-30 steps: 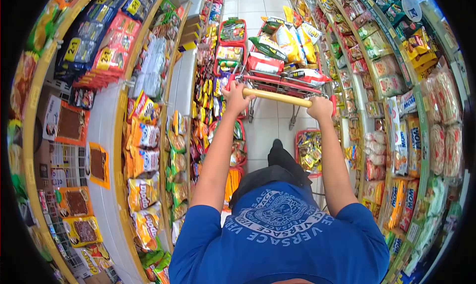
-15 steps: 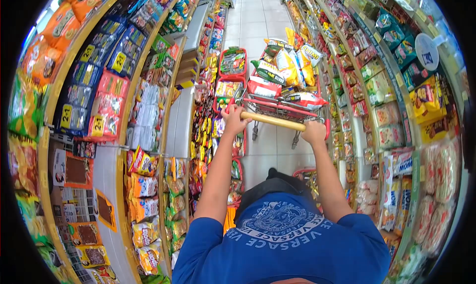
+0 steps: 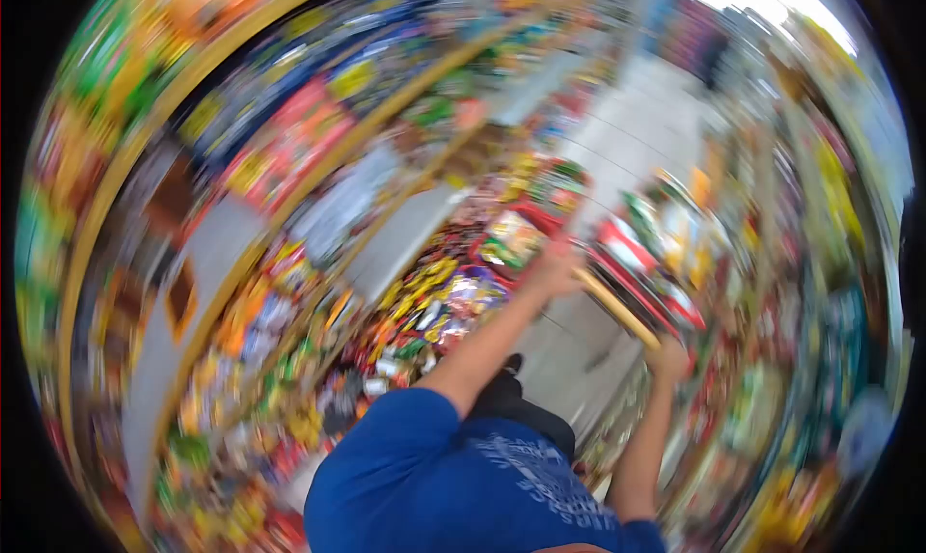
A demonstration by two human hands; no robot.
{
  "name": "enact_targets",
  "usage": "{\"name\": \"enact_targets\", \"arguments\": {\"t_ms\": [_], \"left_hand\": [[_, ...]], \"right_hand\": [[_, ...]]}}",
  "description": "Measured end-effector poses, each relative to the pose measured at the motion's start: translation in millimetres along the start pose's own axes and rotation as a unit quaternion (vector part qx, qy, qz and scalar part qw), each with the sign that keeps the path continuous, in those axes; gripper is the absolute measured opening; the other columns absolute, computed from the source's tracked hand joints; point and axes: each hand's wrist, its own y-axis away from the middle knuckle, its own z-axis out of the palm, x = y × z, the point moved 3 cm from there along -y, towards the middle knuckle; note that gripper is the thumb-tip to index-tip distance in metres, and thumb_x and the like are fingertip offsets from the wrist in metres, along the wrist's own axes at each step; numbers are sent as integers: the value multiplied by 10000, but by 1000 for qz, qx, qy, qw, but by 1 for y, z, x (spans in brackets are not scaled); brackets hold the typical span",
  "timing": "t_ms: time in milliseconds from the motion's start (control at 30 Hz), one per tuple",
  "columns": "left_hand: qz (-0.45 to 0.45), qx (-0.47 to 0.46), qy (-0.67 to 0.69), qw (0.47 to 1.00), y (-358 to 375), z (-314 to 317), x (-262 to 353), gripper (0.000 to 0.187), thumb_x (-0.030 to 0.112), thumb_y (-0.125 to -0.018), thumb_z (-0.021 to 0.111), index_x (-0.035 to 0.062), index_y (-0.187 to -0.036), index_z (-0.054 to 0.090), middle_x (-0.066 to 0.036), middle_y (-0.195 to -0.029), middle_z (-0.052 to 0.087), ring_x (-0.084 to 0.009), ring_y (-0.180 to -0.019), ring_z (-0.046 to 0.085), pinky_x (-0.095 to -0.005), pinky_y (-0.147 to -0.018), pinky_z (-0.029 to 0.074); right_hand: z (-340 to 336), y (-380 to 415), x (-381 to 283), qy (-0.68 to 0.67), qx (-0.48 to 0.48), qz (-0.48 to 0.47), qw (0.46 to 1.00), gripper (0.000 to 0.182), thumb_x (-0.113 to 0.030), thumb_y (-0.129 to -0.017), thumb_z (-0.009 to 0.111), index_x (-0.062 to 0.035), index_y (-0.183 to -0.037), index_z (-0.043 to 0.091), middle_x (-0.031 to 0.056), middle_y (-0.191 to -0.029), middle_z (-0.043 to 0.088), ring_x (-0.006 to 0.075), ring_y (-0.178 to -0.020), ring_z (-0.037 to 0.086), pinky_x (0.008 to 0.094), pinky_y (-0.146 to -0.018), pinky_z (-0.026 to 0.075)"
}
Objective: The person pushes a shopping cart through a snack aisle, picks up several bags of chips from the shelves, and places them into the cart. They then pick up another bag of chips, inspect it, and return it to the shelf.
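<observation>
The view is smeared by motion. My left hand (image 3: 558,268) is closed at the left end of a yellow cart handle (image 3: 617,304). At the handle's right end my right hand (image 3: 667,358) is wrapped round it. Beyond the handle stands a red shopping cart filled with packets, among them a red and white packet (image 3: 625,244) and yellow and white bags (image 3: 683,230).
Shelves of packaged snacks line the left and right sides. Red baskets of packets, one of them near the cart (image 3: 511,242), stand along the left shelf. A tiled floor (image 3: 641,133) runs ahead between the shelves.
The whole view has tilted and blurred. The cart and both hands now appear farther right in the picture and slanted, with both hands still on the handle.
</observation>
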Motion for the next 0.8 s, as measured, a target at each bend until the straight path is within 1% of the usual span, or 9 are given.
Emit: {"name": "enact_targets", "arguments": {"t_ms": [33, 67, 133, 167, 200, 267, 300, 467, 800], "left_hand": [[24, 72, -16, 997, -9, 10, -1, 437, 487, -591, 696, 106, -741, 544, -111, -883, 519, -299, -950, 475, -534, -882, 269], [8, 61, 7, 998, -18, 42, -18, 447, 503, -569, 689, 119, -730, 527, -105, -871, 512, -304, -967, 463, -561, -893, 239], [18, 43, -7, 999, -42, 76, -29, 476, 507, -577, 689, 120, -810, 541, -121, -918, 520, -322, -1032, 443, -605, -923, 192], [-37, -31, -24, 999, -54, 56, -9, 501, 498, -585, 693, 111, -874, 561, -138, -1004, 519, -338, -1115, 407, -632, -960, 138], [-69, -37, 1, 997, -64, 62, -9, 538, 486, -593, 697, 90, -937, 577, -163, -1116, 474, -410, -1173, 334, -660, -970, 118], [-57, -18, 5, 998, -80, 65, -8, 584, 480, -598, 699, 82, -1009, 581, -212, -1264, 360, -568, -1172, 214, -656, -961, 187], [-53, -17, 14, 998, -87, 76, -10, 543, 455, -580, 735, 102, -955, 564, -189, -1239, 363, -557, -1172, 186, -670, -948, 187], [-70, -31, 18, 997, -131, 98, -10, 559, 426, -610, 729, 87, -1013, 540, -199, -1271, 336, -544, -1209, 152, -650, -969, 193], [-116, -26, -21, 993, -206, 126, -9, 547, 427, -602, 734, 116, -1011, 546, -139, -1163, 403, -492, -1164, 251, -602, -939, 274]], "right_hand": [[2, -19, 3, 31, -42, 9, 999, 275, -294, -681, 638, -183, -931, 670, 99, -867, 657, 267, -759, 641, 392, -628, 501], [-2, -30, 3, 83, -107, 36, 990, 304, -329, -664, 661, -167, -920, 663, 101, -843, 651, 294, -724, 632, 398, -596, 491], [12, -57, 27, 43, 51, -56, 996, 274, -293, -654, 644, -116, -863, 638, 127, -806, 617, 321, -714, 612, 429, -599, 485], [37, -81, 56, 77, 31, -70, 994, 299, -265, -656, 617, -109, -911, 625, 144, -824, 603, 333, -735, 605, 446, -616, 485], [59, -110, 84, 116, 30, -84, 989, 325, -246, -655, 606, -109, -950, 613, 155, -807, 594, 358, -730, 594, 457, -628, 483], [35, -133, 73, 157, -31, -38, 986, 332, -183, -637, 556, -86, -951, 607, 186, -861, 605, 347, -798, 604, 461, -690, 478], [45, -146, 89, 90, -15, -70, 993, 293, -175, -631, 555, -79, -900, 622, 175, -805, 607, 349, -780, 604, 456, -680, 474], [30, -191, 87, 117, -3, -71, 991, 276, -170, -623, 562, -82, -875, 631, 172, -799, 613, 348, -772, 605, 452, -670, 474], [24, -293, 114, 77, 36, -78, 993, 209, -173, -570, 593, -102, -748, 677, 138, -672, 622, 329, -633, 610, 439, -583, 477]]}}
